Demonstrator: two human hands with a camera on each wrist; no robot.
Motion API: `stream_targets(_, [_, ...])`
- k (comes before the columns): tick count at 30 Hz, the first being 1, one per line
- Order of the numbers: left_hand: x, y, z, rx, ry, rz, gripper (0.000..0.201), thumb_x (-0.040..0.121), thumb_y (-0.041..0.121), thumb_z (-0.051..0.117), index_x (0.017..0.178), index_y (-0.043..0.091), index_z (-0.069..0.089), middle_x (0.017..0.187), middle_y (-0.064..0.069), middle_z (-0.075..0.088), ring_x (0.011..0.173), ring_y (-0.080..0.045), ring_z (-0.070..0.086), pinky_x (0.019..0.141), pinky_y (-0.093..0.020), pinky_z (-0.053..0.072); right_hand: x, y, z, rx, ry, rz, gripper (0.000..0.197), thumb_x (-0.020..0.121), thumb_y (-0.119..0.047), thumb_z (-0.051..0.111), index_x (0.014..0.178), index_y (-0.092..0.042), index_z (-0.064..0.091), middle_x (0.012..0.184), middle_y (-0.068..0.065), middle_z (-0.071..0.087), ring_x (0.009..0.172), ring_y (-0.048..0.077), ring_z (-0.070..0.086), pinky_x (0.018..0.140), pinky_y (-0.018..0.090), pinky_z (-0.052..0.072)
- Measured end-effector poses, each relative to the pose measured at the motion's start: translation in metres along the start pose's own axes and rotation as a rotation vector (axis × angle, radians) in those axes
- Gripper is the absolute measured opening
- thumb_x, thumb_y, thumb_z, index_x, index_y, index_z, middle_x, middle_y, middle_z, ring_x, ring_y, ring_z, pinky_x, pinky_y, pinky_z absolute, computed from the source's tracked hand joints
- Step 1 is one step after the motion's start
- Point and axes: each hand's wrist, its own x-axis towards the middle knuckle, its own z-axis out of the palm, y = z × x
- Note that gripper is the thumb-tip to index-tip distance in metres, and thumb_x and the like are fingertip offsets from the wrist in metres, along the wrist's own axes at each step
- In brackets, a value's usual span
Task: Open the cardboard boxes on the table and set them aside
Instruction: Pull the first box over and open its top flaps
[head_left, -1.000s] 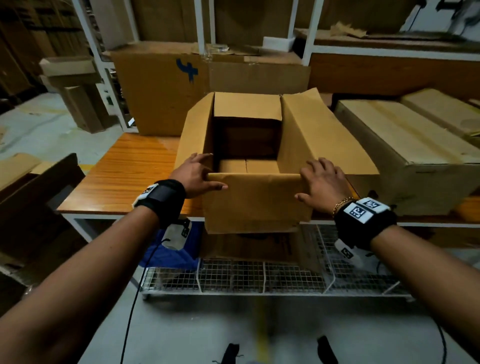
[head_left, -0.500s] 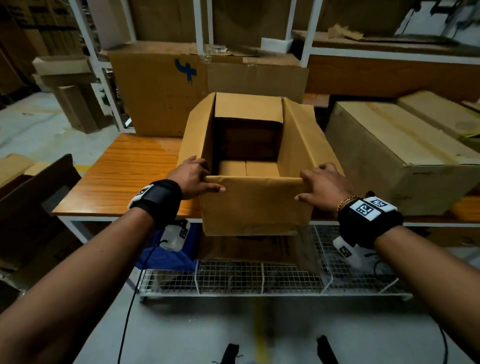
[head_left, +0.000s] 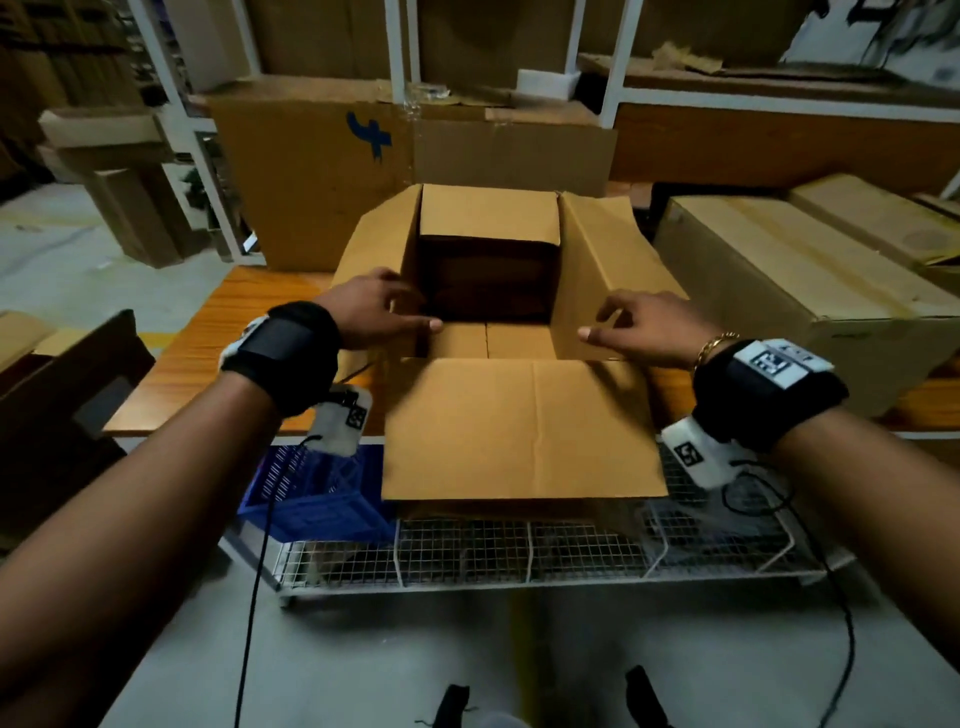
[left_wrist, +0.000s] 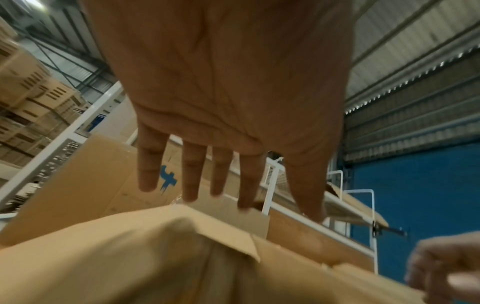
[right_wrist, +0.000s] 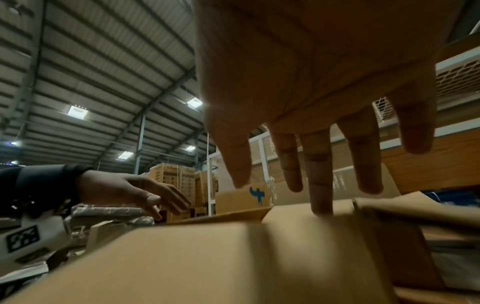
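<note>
An open brown cardboard box (head_left: 488, 338) stands at the near edge of the wooden table (head_left: 228, 353). Its near flap (head_left: 524, 426) hangs out toward me, and the side and far flaps stand outward. My left hand (head_left: 384, 317) hovers over the box's left front corner, fingers spread and holding nothing. My right hand (head_left: 639, 327) is over the right front corner, also spread. In the left wrist view the left hand (left_wrist: 207, 174) has straight fingers above the cardboard (left_wrist: 155, 257). In the right wrist view the right hand (right_wrist: 322, 164) has its middle fingertip touching the cardboard (right_wrist: 207, 257).
Long closed cardboard boxes (head_left: 779, 291) lie on the table to the right. A big box with a blue mark (head_left: 322, 166) stands behind, between white shelf posts (head_left: 400, 62). Under the table are a blue crate (head_left: 311, 488) and a wire rack (head_left: 519, 551). Dark cardboard (head_left: 57, 395) sits at the left.
Both hands held the box's near flap; they have let go and now hover with spread fingers. The near flap has folded out and down toward me.
</note>
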Motion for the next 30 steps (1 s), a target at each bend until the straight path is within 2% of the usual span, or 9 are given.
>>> stream_targets(3, [0.009,0.002,-0.028,0.024,0.078,0.052,0.077,0.084,0.07,0.048,0.149,0.032,0.031,0.157,-0.002,0.021,0.129,-0.027,0.045,0.102,-0.04,0.04,0.016,-0.014,-0.024,0.013,0.004,-0.01,0.06,0.081,-0.069,0.057,0.127,-0.029,0.053,0.12,0.002,0.065,0.106,0.024,0.059,0.089,0.044,0.052])
stream_targets(6, [0.02,0.002,-0.045,0.05,0.114,0.036,0.076,0.086,0.067,0.049,0.15,0.033,0.027,0.157,-0.004,0.02,0.132,-0.028,0.042,0.103,-0.041,0.04,0.033,-0.035,-0.044,0.017,0.047,-0.026,0.064,0.083,-0.065,0.059,0.133,-0.026,0.049,0.127,0.006,0.062,0.112,0.026,0.057,0.091,0.042,0.05])
stream_targets(10, [0.036,-0.003,-0.043,0.109,0.084,0.021,0.078,0.086,0.067,0.05,0.151,0.032,0.025,0.156,-0.004,0.021,0.137,-0.028,0.036,0.107,-0.043,0.037,0.062,-0.058,-0.052,0.018,0.059,-0.027,0.073,0.083,-0.066,0.059,0.142,-0.026,0.039,0.139,0.008,0.054,0.122,0.029,0.053,0.088,0.036,0.045])
stream_targets(16, [0.06,-0.007,-0.029,0.092,0.052,-0.01,0.084,0.084,0.067,0.052,0.153,0.032,0.018,0.159,-0.005,0.016,0.14,-0.03,0.031,0.11,-0.044,0.035,0.112,-0.082,-0.038,0.061,0.003,-0.056,0.08,0.087,-0.059,0.059,0.151,-0.022,0.028,0.15,0.012,0.041,0.133,0.031,0.044,0.095,0.036,0.041])
stream_targets(21, [0.088,-0.004,-0.029,0.093,0.014,-0.008,0.081,0.085,0.063,0.054,0.152,0.035,0.018,0.16,-0.005,0.012,0.142,-0.031,0.026,0.112,-0.046,0.033,0.163,-0.093,-0.018,0.037,-0.044,-0.084,0.082,0.086,-0.06,0.058,0.151,-0.021,0.026,0.15,0.013,0.041,0.132,0.032,0.045,0.1,0.038,0.043])
stream_targets(24, [0.112,-0.005,-0.032,0.125,-0.024,-0.03,0.08,0.085,0.066,0.052,0.152,0.036,0.019,0.16,-0.006,0.01,0.143,-0.033,0.023,0.113,-0.049,0.031,0.199,-0.094,-0.005,0.021,-0.1,-0.092,0.081,0.085,-0.061,0.059,0.148,-0.02,0.03,0.144,0.012,0.048,0.125,0.032,0.051,0.093,0.035,0.046])
stream_targets(26, [0.128,-0.004,-0.034,0.154,-0.052,-0.05,0.08,0.086,0.068,0.049,0.153,0.035,0.018,0.161,-0.007,0.008,0.144,-0.035,0.021,0.113,-0.049,0.029,0.225,-0.093,0.004,0.012,-0.142,-0.089,0.081,0.085,-0.06,0.06,0.148,-0.019,0.03,0.143,0.012,0.05,0.124,0.032,0.052,0.088,0.032,0.044])
stream_targets(30, [0.16,-0.004,-0.033,0.152,-0.123,-0.11,0.081,0.086,0.068,0.049,0.153,0.038,0.015,0.162,-0.005,0.0,0.147,-0.034,0.016,0.115,-0.047,0.024,0.278,-0.091,0.028,0.003,-0.222,-0.082,0.086,0.083,-0.058,0.063,0.151,-0.019,0.028,0.147,0.012,0.046,0.13,0.032,0.048,0.103,0.036,0.042])
